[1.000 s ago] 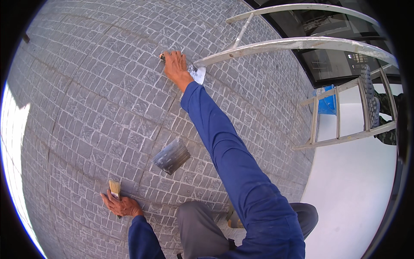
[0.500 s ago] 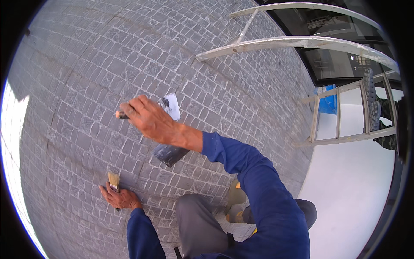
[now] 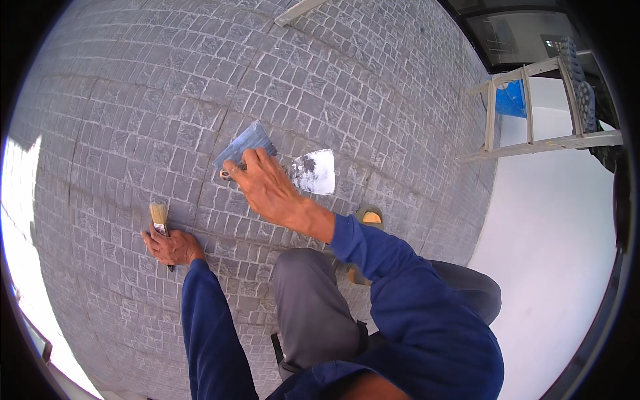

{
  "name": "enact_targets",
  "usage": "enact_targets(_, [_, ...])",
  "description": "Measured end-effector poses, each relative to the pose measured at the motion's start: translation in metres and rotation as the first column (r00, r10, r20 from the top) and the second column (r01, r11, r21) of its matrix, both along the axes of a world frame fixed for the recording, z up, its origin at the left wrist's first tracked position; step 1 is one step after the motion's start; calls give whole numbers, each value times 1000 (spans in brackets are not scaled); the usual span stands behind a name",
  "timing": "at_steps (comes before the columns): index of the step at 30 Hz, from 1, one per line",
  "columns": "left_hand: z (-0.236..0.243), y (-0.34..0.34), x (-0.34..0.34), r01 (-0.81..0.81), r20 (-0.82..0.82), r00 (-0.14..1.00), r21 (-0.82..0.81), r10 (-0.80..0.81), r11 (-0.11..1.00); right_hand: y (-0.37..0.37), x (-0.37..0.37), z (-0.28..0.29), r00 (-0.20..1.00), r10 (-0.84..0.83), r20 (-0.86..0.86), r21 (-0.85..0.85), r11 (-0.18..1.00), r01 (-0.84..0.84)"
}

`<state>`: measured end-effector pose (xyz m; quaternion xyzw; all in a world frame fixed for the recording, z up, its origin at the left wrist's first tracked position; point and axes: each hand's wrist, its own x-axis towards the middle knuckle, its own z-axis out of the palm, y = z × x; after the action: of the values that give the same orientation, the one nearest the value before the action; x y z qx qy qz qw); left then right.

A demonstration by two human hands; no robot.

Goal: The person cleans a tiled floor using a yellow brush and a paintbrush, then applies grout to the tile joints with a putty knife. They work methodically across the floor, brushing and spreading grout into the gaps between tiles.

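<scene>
My left hand (image 3: 172,248) rests low over the grey stone-patterned paving (image 3: 180,113), fingers closed round a paintbrush (image 3: 159,215) whose pale bristles point away from me. To its right and farther off, my right hand (image 3: 270,189) is closed on a scraper (image 3: 316,172). The scraper's white blade, smeared with black, sticks out on the little-finger side, and its handle end shows by the thumb. Just beyond the fingers is a flat blue-grey blade (image 3: 245,144); whether the same hand holds it, I cannot tell. The palm is hidden.
A pale ladder (image 3: 527,150) stands at right, with a blue bucket (image 3: 511,99) behind it and a shoe sole (image 3: 579,80) by its rungs. Another ladder's foot (image 3: 300,10) enters at the top. A smooth white surface (image 3: 540,253) borders the paving. My bent knee (image 3: 307,287) is close by.
The view has shifted. My right hand has moved to the right over the paving with the scraper. The blue-grey blade, earlier below the wrist, now shows beyond the fingers. My left hand keeps the paintbrush.
</scene>
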<state>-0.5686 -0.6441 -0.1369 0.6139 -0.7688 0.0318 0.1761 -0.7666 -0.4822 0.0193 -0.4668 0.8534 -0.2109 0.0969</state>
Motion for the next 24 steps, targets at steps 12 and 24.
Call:
enact_targets(12, [-9,-2,6,38,-48,998,17,-37,999,164,-35,14,363,-596,716,-64,462,885])
enact_targets(24, [-15,-4,6,28,7,1000,-20,-28,999,258,7,-60,-340,9,940,331,-253,909])
